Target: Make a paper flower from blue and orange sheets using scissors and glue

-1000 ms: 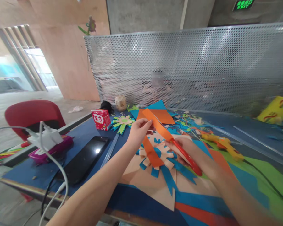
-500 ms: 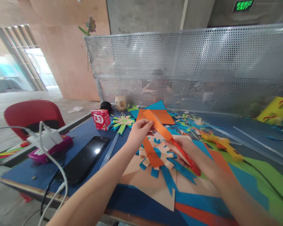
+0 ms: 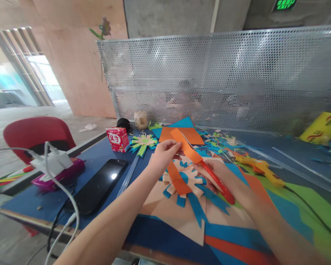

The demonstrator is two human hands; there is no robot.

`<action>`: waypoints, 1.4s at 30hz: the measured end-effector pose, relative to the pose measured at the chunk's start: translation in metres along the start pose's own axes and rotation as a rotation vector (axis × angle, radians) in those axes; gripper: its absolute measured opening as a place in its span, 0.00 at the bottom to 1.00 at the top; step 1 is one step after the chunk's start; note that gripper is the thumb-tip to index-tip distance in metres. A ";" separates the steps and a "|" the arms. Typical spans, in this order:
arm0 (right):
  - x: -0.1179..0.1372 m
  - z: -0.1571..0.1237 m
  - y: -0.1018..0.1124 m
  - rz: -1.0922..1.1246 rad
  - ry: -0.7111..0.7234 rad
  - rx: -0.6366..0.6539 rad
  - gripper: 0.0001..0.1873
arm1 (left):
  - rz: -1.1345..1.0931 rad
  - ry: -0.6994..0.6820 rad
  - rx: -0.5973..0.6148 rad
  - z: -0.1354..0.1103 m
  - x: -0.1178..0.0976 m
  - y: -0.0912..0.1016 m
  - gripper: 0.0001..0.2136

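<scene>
Between the thumb and fingers of my left hand (image 3: 165, 152) is an orange paper strip (image 3: 191, 154), held up above the table. My right hand (image 3: 213, 173) is closed around the red handles of a pair of scissors (image 3: 216, 180). Their blades lie along the raised strip, partly hidden by it. Below my hands, another orange piece (image 3: 178, 180), perhaps the same strip's lower part, lies across a blue and cream paper flower (image 3: 195, 183). The flower rests on cream paper sheets (image 3: 158, 206).
A black phone (image 3: 100, 186), a pink power strip (image 3: 77, 167) with white plugs and a red box (image 3: 117, 140) stand left. A yellow glue gun (image 3: 260, 171) lies right among paper scraps. A smaller paper flower (image 3: 144, 141) sits farther back, before a perforated metal screen (image 3: 209, 62).
The raised orange strip and the scissor blades have shifted very slightly to the right. Both hands keep their grips, and the view has moved a little.
</scene>
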State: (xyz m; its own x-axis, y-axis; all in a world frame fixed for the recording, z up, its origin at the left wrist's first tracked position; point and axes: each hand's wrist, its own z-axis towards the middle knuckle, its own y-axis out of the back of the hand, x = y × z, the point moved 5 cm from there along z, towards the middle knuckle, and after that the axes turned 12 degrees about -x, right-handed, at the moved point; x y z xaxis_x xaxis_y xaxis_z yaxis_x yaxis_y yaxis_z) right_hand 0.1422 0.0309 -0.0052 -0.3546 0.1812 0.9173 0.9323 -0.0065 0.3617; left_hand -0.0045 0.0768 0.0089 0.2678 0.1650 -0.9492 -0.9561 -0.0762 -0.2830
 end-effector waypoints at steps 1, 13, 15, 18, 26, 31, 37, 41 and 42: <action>0.001 0.000 0.000 0.008 0.014 -0.004 0.15 | 0.005 0.001 0.007 0.000 0.000 0.000 0.13; 0.002 -0.002 0.004 0.054 -0.003 -0.021 0.15 | 0.047 -0.005 0.009 0.004 0.005 0.001 0.13; 0.001 0.002 0.003 0.062 0.021 -0.018 0.14 | 0.053 -0.009 0.014 0.004 0.005 0.001 0.12; 0.001 0.006 0.003 0.088 0.084 0.010 0.15 | 0.076 -0.003 0.026 0.002 0.004 -0.001 0.12; -0.006 0.008 0.002 0.110 0.026 0.026 0.17 | 0.095 0.009 0.035 -0.004 -0.002 -0.005 0.12; -0.007 0.009 0.001 0.115 -0.012 -0.010 0.15 | 0.110 0.013 0.035 -0.004 -0.001 -0.005 0.12; -0.011 0.010 0.002 0.150 0.007 0.002 0.13 | 0.136 0.018 0.066 -0.004 0.002 -0.005 0.12; -0.012 0.011 0.002 0.095 0.000 0.012 0.15 | 0.143 0.016 0.083 -0.005 0.003 -0.005 0.11; -0.013 0.011 0.002 0.078 -0.017 0.015 0.14 | 0.138 0.018 0.084 -0.005 0.003 -0.005 0.11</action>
State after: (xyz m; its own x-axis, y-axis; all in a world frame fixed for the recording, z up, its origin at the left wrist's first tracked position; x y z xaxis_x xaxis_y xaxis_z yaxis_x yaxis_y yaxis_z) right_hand 0.1489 0.0398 -0.0181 -0.2795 0.1978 0.9396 0.9581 -0.0064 0.2864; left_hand 0.0016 0.0729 0.0070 0.1343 0.1413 -0.9808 -0.9904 -0.0142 -0.1377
